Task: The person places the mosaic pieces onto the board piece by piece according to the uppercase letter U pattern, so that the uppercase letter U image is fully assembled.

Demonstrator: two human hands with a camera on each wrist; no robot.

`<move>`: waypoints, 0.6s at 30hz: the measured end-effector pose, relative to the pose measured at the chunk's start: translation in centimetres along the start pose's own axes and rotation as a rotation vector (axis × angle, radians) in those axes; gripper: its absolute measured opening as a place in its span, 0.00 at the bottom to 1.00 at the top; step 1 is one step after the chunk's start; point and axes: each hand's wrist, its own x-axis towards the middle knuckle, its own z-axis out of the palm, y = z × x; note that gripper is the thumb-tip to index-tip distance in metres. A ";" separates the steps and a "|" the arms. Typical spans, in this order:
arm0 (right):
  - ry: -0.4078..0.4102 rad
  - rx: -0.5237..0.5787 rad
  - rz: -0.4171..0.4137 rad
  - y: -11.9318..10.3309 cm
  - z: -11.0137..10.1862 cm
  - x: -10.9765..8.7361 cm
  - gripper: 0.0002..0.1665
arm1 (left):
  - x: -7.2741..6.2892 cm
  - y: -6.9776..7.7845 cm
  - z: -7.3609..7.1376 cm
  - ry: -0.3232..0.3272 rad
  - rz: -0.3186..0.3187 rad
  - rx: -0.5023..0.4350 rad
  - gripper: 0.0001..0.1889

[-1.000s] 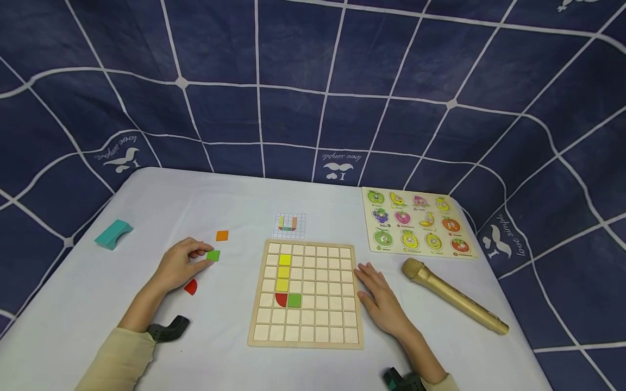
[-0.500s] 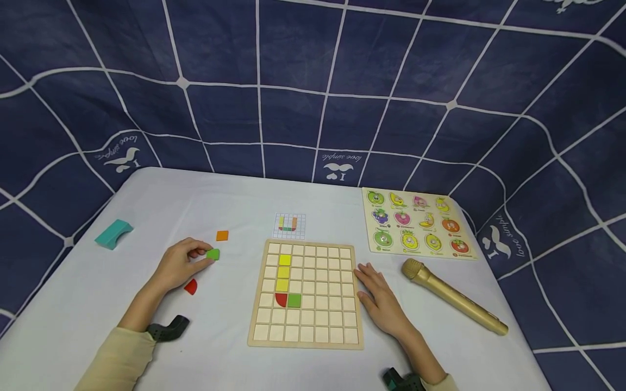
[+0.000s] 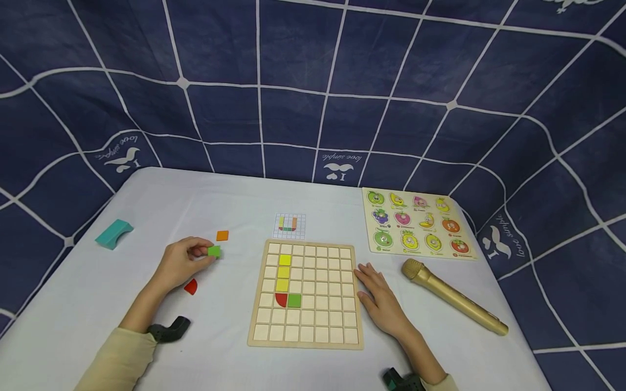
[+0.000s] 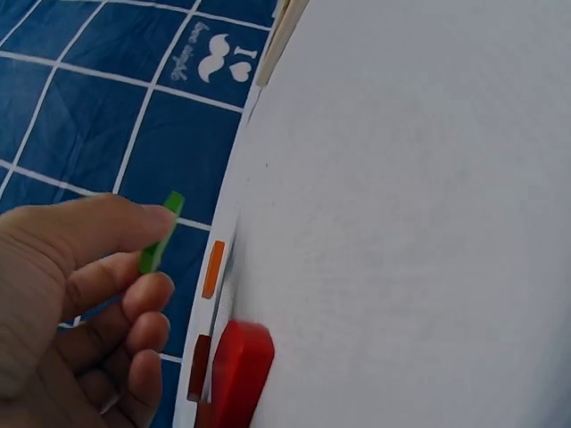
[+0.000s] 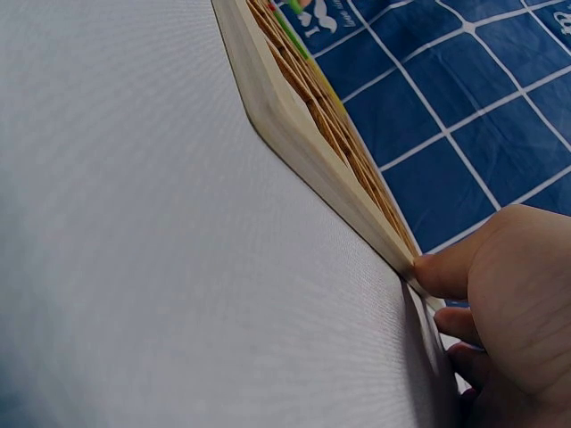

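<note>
The left hand (image 3: 181, 265) pinches a green square tile (image 3: 214, 251) between thumb and fingers. In the left wrist view the same green tile (image 4: 162, 241) is seen edge-on, above the tabletop. An orange square tile (image 3: 222, 235) lies just beyond that hand, and a red quarter-round tile (image 3: 191, 287) lies below its wrist. The right hand (image 3: 385, 305) rests against the right side of a wooden grid board (image 3: 305, 344), fingers extended; its thumb touches the board's edge (image 5: 335, 201) in the right wrist view. On the board sit several yellow tiles (image 3: 282, 272), a red quarter-round and a green tile (image 3: 294, 301).
A small pattern card (image 3: 289, 226) lies behind the board. Farther right are a fruit picture board (image 3: 415, 224) and a gold microphone (image 3: 455, 296). A teal arch block (image 3: 113, 234) sits at far left. Patterned blue cloth (image 3: 293, 119) hangs behind the white table.
The green tile in the left hand has risen slightly and tilted from lying nearly flat. The right hand and the board have stayed put.
</note>
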 end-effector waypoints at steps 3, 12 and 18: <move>-0.002 0.004 -0.003 0.0 0.0 0.0 0.27 | 0.0 1.0 0.0 -0.008 0.002 -0.037 0.14; -0.003 -0.002 -0.001 0.1 0.0 -0.1 0.27 | -0.1 5.1 0.7 -0.025 0.119 -0.085 0.13; -0.005 -0.005 -0.004 0.1 0.0 0.0 0.27 | -0.5 8.5 2.2 -0.106 0.147 -0.106 0.13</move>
